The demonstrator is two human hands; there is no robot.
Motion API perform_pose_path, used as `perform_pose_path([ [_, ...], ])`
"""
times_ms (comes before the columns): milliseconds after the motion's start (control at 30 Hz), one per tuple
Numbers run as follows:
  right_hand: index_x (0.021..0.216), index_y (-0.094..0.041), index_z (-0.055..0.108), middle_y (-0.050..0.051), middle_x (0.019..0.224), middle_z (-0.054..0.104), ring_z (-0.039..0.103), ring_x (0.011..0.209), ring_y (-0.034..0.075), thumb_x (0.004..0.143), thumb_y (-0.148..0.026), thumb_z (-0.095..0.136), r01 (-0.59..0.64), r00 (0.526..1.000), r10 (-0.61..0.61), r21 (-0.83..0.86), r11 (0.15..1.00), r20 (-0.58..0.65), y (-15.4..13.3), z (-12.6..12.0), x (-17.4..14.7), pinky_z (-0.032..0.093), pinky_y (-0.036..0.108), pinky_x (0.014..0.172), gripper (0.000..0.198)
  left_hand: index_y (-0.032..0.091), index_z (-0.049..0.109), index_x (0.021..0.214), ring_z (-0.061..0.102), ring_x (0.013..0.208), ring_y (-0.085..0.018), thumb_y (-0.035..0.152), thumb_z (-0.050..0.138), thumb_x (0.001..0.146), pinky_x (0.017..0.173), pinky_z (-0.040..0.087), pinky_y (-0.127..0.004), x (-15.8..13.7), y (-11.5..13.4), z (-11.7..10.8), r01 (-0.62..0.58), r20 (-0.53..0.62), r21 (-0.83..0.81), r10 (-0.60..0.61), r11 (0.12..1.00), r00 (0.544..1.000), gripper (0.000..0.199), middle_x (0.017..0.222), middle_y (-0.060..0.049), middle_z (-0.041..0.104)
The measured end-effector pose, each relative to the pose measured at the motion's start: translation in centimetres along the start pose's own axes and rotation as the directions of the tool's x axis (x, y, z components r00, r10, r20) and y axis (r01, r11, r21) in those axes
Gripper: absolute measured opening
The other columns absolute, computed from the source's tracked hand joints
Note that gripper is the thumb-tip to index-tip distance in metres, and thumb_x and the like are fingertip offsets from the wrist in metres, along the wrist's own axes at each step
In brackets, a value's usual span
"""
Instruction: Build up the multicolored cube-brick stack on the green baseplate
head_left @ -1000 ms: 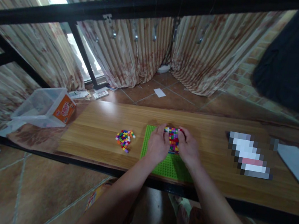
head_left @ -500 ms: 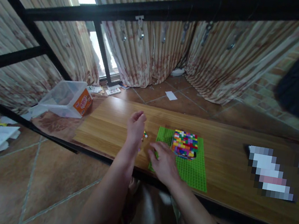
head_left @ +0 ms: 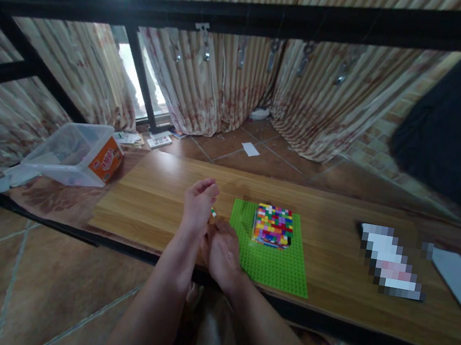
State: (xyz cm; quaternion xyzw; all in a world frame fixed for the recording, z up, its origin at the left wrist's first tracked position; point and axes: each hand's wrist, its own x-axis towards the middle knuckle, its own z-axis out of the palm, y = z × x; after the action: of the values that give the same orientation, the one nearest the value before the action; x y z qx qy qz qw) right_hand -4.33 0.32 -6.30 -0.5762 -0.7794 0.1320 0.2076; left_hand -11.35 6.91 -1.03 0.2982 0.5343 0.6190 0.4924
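Note:
My left hand (head_left: 199, 202) is above the wooden table with its fingers curled in. Whatever lies inside that grip is hidden from view. Close beside it on the right, my right hand (head_left: 223, 249) has its fingers bent and drawn together. Between the two hands a few small coloured toy bricks (head_left: 213, 213) show in part. Right of my hands lies a green studded baseplate (head_left: 274, 268), flat on the table. On its far part stands a block built of many multicoloured bricks (head_left: 273, 225), roughly box-shaped.
The wooden table (head_left: 147, 194) runs across the view. A pixelated phone-like object (head_left: 390, 261) and white sheets (head_left: 460, 278) are at its right. Beyond its left end stands a clear plastic bin (head_left: 68, 160) with an orange label. A black metal bar (head_left: 256, 21) crosses above the table.
My right hand has moved left, off the baseplate's edge, up against my left hand, and its fingers have drawn together. The whole view has shifted a little.

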Motion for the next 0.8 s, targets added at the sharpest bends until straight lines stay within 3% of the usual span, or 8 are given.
perform_pose_path([
  [133, 0.094, -0.016, 0.068, 0.012, 0.097, 0.068, 0.063, 0.092, 0.024, 0.09, -0.015, 0.051, 0.015, 1.0, -0.013, 0.066, 0.998, -0.02, 0.3, -0.6, 0.0, 0.048, 0.034, 0.084, 0.017, 0.015, 0.069, 0.085, 0.06, 0.073, -0.011, 0.026, 0.072, 0.06, 0.07, 0.043, -0.025, 0.0, 0.0, 0.1, 0.006, 0.005, -0.012, -0.006, 1.0, 1.0, 0.028, 0.083, -0.002, 0.066],
  [433, 0.088, -0.02, 0.065, 0.005, 0.086, 0.066, 0.063, 0.075, 0.018, 0.091, -0.017, 0.052, 0.036, 0.969, 0.045, 0.32, 0.947, -0.242, 2.2, -2.7, -0.4, 0.048, 0.029, 0.071, 0.014, 0.016, 0.069, 0.082, 0.061, 0.072, -0.012, 0.031, 0.077, 0.06, 0.072, 0.043, -0.026, -0.8, -0.1, 0.9, 0.03, 0.07, 0.0, -0.03, 1.0, 0.997, 0.028, 0.083, -0.001, 0.067],
  [800, 0.091, -0.022, 0.065, 0.004, 0.087, 0.071, 0.066, 0.081, 0.018, 0.095, -0.024, 0.053, 0.091, 0.938, 0.057, 0.401, 0.912, -0.342, 4.1, -5.7, -1.8, 0.049, 0.029, 0.076, 0.013, 0.015, 0.071, 0.077, 0.056, 0.064, -0.01, 0.027, 0.074, 0.061, 0.064, 0.043, -0.024, -1.5, -1.6, 2.3, 0.012, 0.202, 0.079, -0.028, 0.997, 0.979, 0.02, 0.071, 0.0, 0.066],
])
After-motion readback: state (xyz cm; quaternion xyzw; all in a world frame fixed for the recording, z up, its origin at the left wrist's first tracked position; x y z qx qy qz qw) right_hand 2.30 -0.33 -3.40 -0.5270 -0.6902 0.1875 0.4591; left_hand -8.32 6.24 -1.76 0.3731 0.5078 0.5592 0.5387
